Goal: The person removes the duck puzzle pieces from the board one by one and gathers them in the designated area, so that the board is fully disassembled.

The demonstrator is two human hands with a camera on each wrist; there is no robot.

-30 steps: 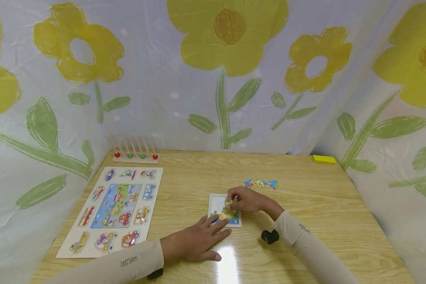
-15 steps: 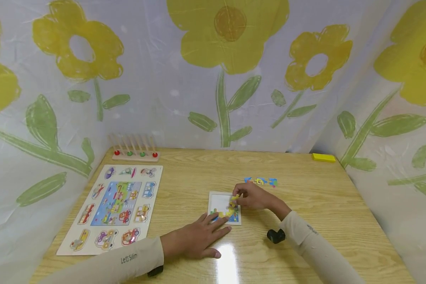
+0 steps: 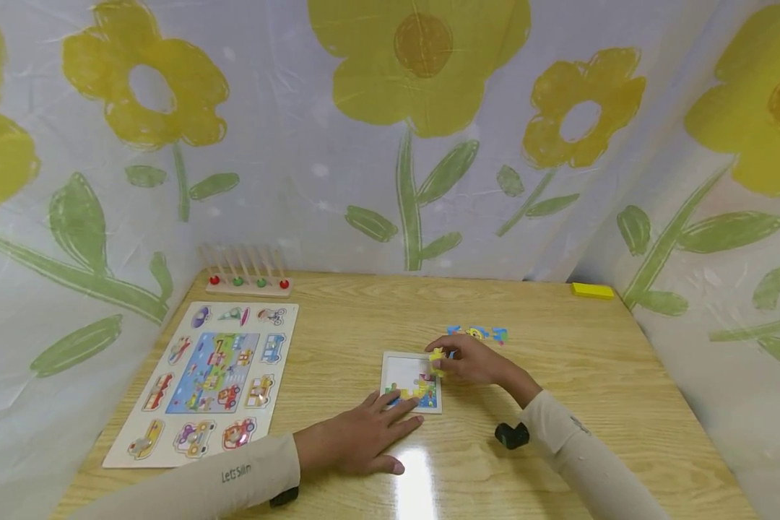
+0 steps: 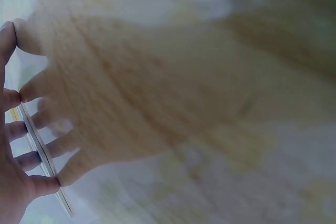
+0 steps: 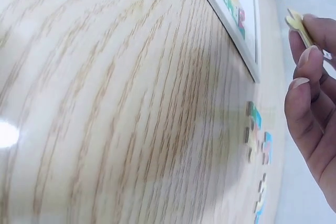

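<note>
A small white-framed jigsaw tray (image 3: 386, 367) lies on the table, with coloured pieces filling its near rows and part of its right side. My left hand (image 3: 369, 439) rests flat with spread fingers over the tray's near left edge; the left wrist view shows its fingertips at the frame. Over the tray's right edge, my right hand (image 3: 473, 360) pinches a yellow puzzle piece (image 3: 437, 361) between thumb and fingers. In the right wrist view this puzzle piece (image 5: 297, 23) is tilted, held above the table. Several loose puzzle pieces (image 3: 499, 334) lie behind the right hand.
On the left lies a large vehicle puzzle board (image 3: 283, 383). A wooden peg stand (image 3: 250, 289) with red and green beads is behind it. A yellow block (image 3: 593, 290) sits at the far right corner. Flower-printed curtains (image 3: 279, 144) enclose the table's back and sides.
My right hand has lifted the yellow piece and drawn it back to the right from inside the tray, baring a pink patch there. The left hand stays in place.
</note>
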